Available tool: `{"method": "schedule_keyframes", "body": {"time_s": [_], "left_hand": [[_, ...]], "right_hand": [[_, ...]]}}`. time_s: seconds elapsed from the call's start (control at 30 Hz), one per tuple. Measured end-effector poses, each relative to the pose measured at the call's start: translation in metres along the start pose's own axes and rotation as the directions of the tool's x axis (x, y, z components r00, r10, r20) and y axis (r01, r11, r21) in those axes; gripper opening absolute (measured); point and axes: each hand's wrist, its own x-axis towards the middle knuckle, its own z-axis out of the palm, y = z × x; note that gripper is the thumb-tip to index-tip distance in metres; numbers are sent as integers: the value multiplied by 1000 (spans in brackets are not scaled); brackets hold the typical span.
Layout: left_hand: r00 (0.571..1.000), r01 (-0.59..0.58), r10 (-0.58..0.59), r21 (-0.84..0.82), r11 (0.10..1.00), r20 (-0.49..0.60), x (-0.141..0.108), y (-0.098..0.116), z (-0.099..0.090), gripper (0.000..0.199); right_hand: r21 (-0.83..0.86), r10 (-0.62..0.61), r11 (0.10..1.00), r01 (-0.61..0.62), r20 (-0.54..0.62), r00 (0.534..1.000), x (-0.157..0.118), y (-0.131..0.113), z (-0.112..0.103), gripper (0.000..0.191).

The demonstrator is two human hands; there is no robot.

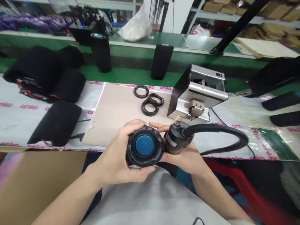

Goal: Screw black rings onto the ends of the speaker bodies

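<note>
Gripping a black speaker [144,146], the left hand [114,159] sits beside the right hand [185,157], closed around a corded power tool [177,139].

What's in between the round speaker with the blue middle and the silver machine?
In the head view, a black corded hand tool, held in the right hand, sits between the speaker and the silver machine.

text: "anko" | colour: pink, repeated | on: plastic bench sheet [21,125]
</note>
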Motion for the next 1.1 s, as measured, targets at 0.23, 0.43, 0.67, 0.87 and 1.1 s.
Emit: {"method": "schedule_keyframes", "body": {"time_s": [0.23,0.43,0.67,0.87,1.1], "left_hand": [[979,63,-46,78,995,-198,-11,-4,18,100],[979,188,-191,-53,981,-67,-14,-5,-3,104],[960,272,-266,-75,959,84,-13,-26,-21,117],[958,231,-237,-55,971,-162,-26,-31,11,120],[988,46,-59,-96,994,-140,-22,-37,10,132]], "right_hand": [[181,9,983,2,-64,998,-8,-21,19,67],[-176,-125,980,95,-171,977,8,-32,41,51],[-369,-86,929,8,-196,977,1,-31,40,52],[-392,-38,920,-10,-114,993,4,-42,33,52],[-487,-12,870,76,133,991,32,-55,5,49]]}}
